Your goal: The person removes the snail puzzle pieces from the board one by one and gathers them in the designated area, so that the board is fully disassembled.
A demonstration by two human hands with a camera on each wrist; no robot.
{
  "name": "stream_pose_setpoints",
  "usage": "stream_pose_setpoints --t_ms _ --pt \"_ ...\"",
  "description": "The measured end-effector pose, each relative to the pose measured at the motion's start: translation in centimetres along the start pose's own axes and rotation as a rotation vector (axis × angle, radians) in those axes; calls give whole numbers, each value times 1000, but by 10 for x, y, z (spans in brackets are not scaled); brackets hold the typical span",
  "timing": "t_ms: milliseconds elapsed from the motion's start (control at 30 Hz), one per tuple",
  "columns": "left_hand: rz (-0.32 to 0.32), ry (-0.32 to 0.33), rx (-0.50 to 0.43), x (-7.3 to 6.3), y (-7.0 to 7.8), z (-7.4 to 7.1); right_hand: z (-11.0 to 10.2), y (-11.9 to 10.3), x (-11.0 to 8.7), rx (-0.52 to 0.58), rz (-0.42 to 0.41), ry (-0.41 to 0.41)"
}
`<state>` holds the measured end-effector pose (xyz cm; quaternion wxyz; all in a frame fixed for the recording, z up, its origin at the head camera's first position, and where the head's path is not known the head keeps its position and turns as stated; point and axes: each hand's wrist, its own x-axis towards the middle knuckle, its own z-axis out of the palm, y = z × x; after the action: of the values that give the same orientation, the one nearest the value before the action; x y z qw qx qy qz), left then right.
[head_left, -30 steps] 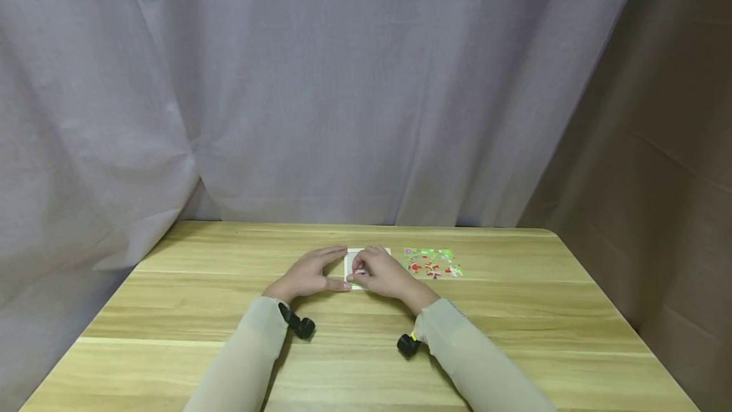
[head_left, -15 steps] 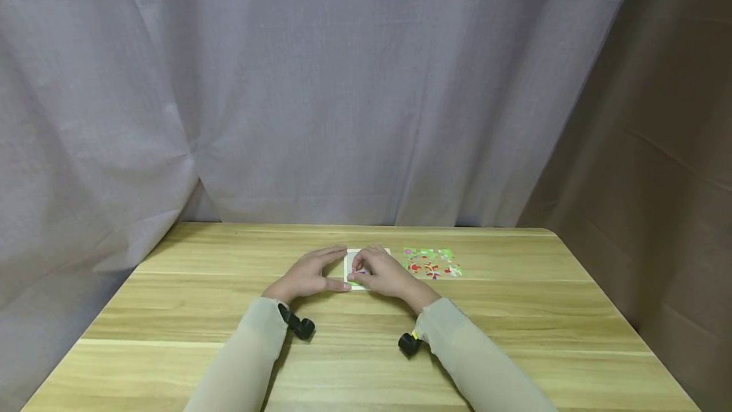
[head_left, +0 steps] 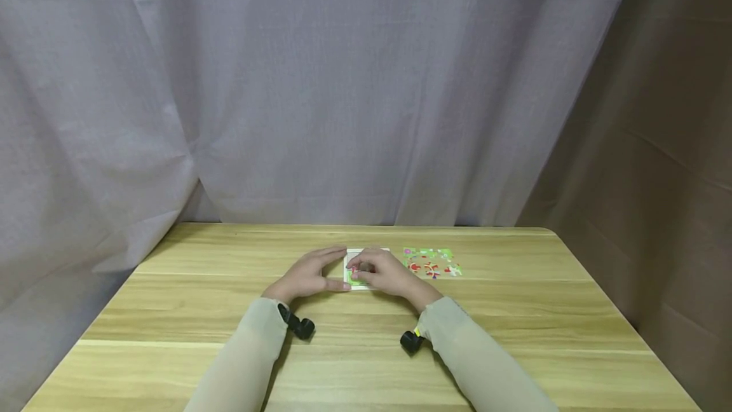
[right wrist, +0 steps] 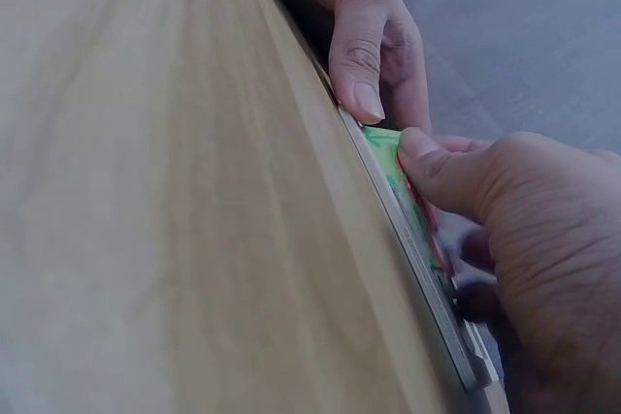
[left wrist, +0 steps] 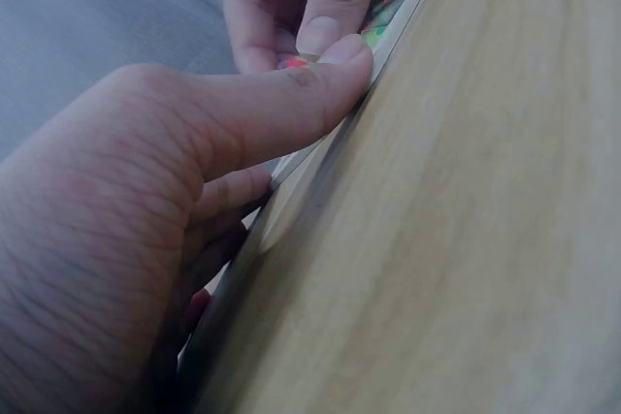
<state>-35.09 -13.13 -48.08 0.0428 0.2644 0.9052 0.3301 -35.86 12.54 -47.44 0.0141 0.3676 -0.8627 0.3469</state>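
A small white-rimmed puzzle tray (head_left: 345,270) lies on the table between both hands. My left hand (head_left: 305,274) holds its left side, thumb at the near corner and fingers at the far corner. Over the tray's left part, my right hand (head_left: 387,274) pinches a small red-and-green puzzle piece (head_left: 354,269) between thumb and index finger. In the right wrist view, green puzzle pieces (right wrist: 385,154) show inside the near rim by the right thumb. A touch of red shows under the fingertips in the left wrist view. The right hand hides the tray's right part.
Several loose puzzle pieces (head_left: 431,264), green, red and white, lie spread just right of the tray. The wooden table (head_left: 354,355) runs back to a grey curtain (head_left: 343,94). A brown curtain (head_left: 657,177) hangs at the right.
My right fingers have shifted slightly and lowered over the tray's left part, and more of the green picture shows beneath them. My left hand has stayed in place.
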Motion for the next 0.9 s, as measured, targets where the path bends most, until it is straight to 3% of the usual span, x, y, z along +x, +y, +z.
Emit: stream_pose_setpoints --t_ms 167,900 --pt "0 3 6 0 0 0 -2 0 -1 56 -19 -6" --pt "0 10 3 1 -1 1 -3 0 -1 40 -13 57"
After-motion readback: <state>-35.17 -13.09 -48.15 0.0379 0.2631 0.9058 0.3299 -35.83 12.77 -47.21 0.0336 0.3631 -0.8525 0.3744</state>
